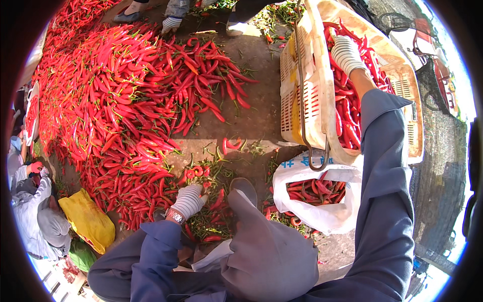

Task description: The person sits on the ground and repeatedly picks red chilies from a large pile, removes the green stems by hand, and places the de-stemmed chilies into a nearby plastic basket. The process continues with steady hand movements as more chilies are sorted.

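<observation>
My left hand (pixel 189 200), in a grey-and-white striped glove, is low at the near edge of a big heap of red chili peppers (pixel 115 95). Its fingers are curled together over stems and loose peppers; what they hold, if anything, is hidden. My right arm stretches forward over a cream plastic crate (pixel 314 95). Inside it, my right hand (pixel 348 54), gloved alike, is back-up above the red peppers (pixel 347 113) in the crate. Its fingertips point down and away, so I cannot see whether they grip a pepper.
Near the crate's front stands an open white woven sack (pixel 322 221) with darker red peppers. A metal hook (pixel 317 163) hangs at the crate's side. Green stems and scraps (pixel 216 168) litter the ground. A yellow bag (pixel 88 220) and other people are at left; a co-worker's gloved hand (pixel 171 24) is at the far side.
</observation>
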A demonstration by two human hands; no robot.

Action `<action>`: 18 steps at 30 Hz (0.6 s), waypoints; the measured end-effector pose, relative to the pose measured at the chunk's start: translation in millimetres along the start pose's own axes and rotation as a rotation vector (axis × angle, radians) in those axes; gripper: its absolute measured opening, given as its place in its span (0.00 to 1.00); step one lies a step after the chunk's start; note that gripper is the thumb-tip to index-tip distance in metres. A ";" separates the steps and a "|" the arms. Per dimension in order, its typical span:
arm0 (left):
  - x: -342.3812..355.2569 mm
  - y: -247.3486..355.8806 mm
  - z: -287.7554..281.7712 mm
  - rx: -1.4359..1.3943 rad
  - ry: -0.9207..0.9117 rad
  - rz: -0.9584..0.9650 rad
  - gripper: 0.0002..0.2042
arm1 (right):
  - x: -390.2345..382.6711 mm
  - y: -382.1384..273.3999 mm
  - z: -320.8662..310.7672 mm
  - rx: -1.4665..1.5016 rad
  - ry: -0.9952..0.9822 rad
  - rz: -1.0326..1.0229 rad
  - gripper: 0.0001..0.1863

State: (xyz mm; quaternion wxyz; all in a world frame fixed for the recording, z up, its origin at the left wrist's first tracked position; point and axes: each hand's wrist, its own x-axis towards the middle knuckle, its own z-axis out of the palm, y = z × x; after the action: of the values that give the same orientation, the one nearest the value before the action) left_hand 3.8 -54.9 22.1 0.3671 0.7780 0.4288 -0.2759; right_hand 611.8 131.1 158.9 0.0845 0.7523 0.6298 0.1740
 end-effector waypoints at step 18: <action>1.9 -8.9 4.0 -0.100 0.085 0.048 0.18 | -101.3 -27.2 -162.5 1.364 0.141 0.056 0.26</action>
State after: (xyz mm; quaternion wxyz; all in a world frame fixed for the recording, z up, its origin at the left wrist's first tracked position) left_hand -3.5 -54.0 15.3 0.3935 0.7798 0.4383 -0.2121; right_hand 512.2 22.4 284.1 -0.4536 0.6401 0.5831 -0.2108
